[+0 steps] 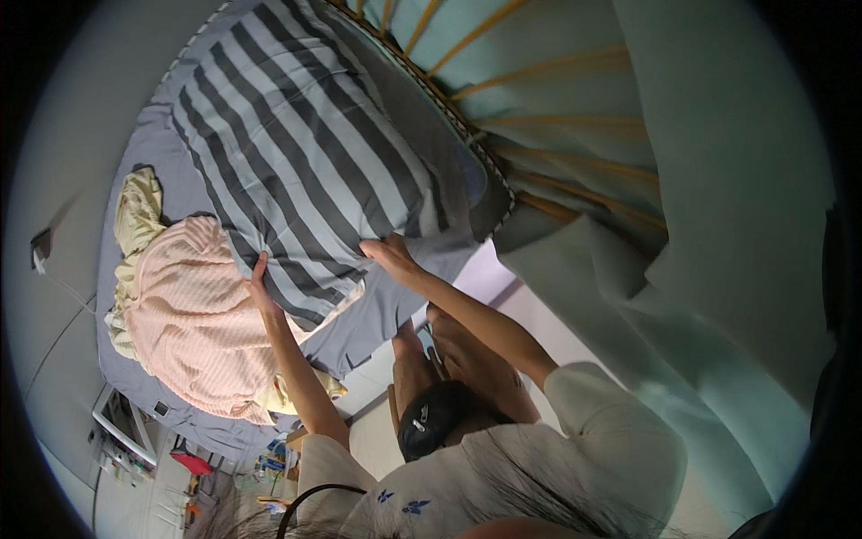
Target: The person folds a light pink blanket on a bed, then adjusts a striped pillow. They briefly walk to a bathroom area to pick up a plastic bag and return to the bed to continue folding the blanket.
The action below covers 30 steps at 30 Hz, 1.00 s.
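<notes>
A quilt or blanket with dark and pale grey stripes lies spread over the bed, its near end raised between my hands. My left hand grips its left near edge, thumb on top and fingers hidden underneath. Farther right, my right hand pinches the cloth near its right near corner. Below and left of the striped cloth, a pink ribbed blanket lies bunched on the mattress. Pale yellow cloth is crumpled along its far side. A grey-blue sheet covers the bed.
A rail with yellowish bars borders the bed's right side, with pale green curtain fabric hanging beyond. The wall at left holds a socket with a plugged-in cable. Below the bed's left end stands a cluttered desk.
</notes>
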Each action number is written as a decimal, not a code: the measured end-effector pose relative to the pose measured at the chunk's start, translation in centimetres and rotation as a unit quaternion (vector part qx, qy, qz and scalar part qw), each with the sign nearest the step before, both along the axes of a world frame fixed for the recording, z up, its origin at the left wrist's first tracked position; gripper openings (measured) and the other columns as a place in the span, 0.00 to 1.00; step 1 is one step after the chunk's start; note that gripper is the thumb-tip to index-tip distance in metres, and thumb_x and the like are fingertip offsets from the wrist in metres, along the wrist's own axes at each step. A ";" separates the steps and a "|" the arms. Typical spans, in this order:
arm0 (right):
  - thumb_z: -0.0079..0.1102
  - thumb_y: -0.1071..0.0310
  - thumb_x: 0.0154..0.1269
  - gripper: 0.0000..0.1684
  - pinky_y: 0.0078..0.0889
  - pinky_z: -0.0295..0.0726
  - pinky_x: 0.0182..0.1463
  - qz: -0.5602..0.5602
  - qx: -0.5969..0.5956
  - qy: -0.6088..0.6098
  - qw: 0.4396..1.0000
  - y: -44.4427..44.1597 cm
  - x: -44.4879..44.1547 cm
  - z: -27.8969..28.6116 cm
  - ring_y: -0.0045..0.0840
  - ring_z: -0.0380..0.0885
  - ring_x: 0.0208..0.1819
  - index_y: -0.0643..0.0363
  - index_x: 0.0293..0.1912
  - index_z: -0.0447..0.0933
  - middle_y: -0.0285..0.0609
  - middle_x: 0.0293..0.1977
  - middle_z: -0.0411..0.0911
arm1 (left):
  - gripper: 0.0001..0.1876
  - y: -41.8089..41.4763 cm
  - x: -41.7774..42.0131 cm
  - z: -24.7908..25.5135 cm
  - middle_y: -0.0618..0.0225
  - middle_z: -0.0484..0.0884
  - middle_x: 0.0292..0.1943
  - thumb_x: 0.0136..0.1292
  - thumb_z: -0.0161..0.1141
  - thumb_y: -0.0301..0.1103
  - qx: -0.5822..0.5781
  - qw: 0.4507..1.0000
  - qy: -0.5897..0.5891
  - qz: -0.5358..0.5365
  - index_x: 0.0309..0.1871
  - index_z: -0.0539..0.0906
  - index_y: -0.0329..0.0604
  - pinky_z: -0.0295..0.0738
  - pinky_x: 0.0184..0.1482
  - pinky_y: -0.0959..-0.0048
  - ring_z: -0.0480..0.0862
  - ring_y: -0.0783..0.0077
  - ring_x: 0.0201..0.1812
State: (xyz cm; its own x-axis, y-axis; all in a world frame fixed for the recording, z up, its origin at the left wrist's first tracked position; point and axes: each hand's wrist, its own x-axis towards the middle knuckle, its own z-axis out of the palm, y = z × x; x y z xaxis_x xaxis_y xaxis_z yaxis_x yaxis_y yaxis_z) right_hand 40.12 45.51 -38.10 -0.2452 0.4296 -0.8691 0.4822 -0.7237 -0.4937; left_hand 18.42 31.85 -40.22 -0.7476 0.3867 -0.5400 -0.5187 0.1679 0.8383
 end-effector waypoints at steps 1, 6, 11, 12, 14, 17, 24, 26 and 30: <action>0.54 0.64 0.40 0.14 0.28 0.63 0.22 0.043 0.005 -0.059 0.997 0.6 -0.5 1.2 0.18 0.63 0.17 0.64 0.14 0.66 0.32 0.11 0.66 | 0.27 -0.9 0.4 -0.9 0.62 0.75 0.45 0.46 0.65 0.33 -0.023 0.999 -0.030 -0.013 0.50 0.72 0.31 0.66 0.48 0.76 0.74 0.69 0.45; 0.54 0.72 0.48 0.03 0.21 0.66 0.19 0.051 0.236 0.092 0.966 -4.2 7.1 -12.9 0.16 0.69 0.17 0.59 0.23 0.71 0.33 0.16 0.70 | 0.22 -6.3 0.4 -8.4 0.61 0.78 0.38 0.46 0.67 0.35 -0.323 0.925 0.076 -0.184 0.44 0.76 0.35 0.71 0.38 0.73 0.77 0.69 0.36; 0.51 0.74 0.52 0.03 0.22 0.70 0.17 -0.008 0.360 -0.103 0.927 3.2 15.3 -14.5 0.20 0.71 0.18 0.58 0.30 0.71 0.36 0.22 0.72 | 0.05 -6.4 13.0 -5.8 0.62 0.79 0.23 0.52 0.57 0.29 -0.285 0.904 0.268 -0.171 0.30 0.77 0.39 0.71 0.27 0.69 0.78 0.66 0.24; 0.52 0.73 0.52 0.05 0.24 0.72 0.21 -0.020 0.337 -0.127 0.933 5.5 16.5 -15.1 0.22 0.72 0.21 0.59 0.32 0.71 0.38 0.24 0.72 | 0.03 -6.2 16.8 -6.3 0.60 0.78 0.23 0.53 0.54 0.29 -0.300 0.873 0.311 -0.225 0.30 0.76 0.41 0.71 0.26 0.67 0.78 0.63 0.24; 0.53 0.71 0.52 0.09 0.27 0.74 0.30 0.003 0.358 -0.157 0.920 8.6 16.2 -15.2 0.26 0.74 0.28 0.61 0.36 0.71 0.42 0.28 0.73 | 0.07 -4.1 23.9 -5.6 0.60 0.80 0.27 0.54 0.56 0.33 -0.282 0.858 0.207 -0.377 0.32 0.77 0.41 0.73 0.31 0.68 0.80 0.63 0.28; 0.56 0.67 0.53 0.17 0.32 0.73 0.42 0.078 0.466 -0.155 0.868 14.2 12.3 -13.6 0.32 0.74 0.38 0.64 0.42 0.70 0.47 0.34 0.72 | 0.12 0.7 31.7 -6.2 0.63 0.79 0.32 0.52 0.57 0.41 -0.308 0.796 0.103 -0.510 0.36 0.76 0.47 0.72 0.36 0.60 0.79 0.55 0.36; 0.63 0.55 0.48 0.34 0.35 0.71 0.47 0.194 0.504 -0.119 0.833 23.5 4.5 -16.4 0.41 0.73 0.43 0.72 0.48 0.67 0.56 0.40 0.73 | 0.29 10.8 38.0 -12.2 0.55 0.77 0.40 0.46 0.60 0.59 -0.321 0.719 0.146 -0.599 0.37 0.73 0.38 0.75 0.38 0.62 0.80 0.56 0.38; 0.66 0.51 0.45 0.37 0.34 0.72 0.46 0.252 0.497 -0.118 0.822 24.3 2.6 -16.0 0.42 0.73 0.41 0.73 0.45 0.68 0.56 0.37 0.74 | 0.32 12.4 38.1 -12.1 0.56 0.76 0.41 0.43 0.61 0.61 -0.352 0.728 0.176 -0.562 0.37 0.73 0.38 0.76 0.38 0.64 0.80 0.58 0.39; 0.69 0.46 0.39 0.38 0.36 0.72 0.44 0.291 0.523 -0.146 0.788 26.1 1.7 -18.0 0.41 0.74 0.39 0.72 0.38 0.69 0.55 0.33 0.74 | 0.33 13.5 38.6 -13.9 0.61 0.81 0.26 0.38 0.62 0.64 -0.343 0.742 0.201 -0.539 0.30 0.74 0.38 0.77 0.31 0.61 0.82 0.57 0.30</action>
State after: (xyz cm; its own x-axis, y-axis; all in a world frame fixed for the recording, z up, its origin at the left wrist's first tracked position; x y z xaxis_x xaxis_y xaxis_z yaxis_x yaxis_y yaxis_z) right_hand 41.83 71.58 -56.06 -0.5196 0.8371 -0.1710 0.7861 0.3899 -0.4797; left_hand 56.98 45.37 -54.16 -0.3568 0.6142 -0.7039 0.4968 0.7628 0.4138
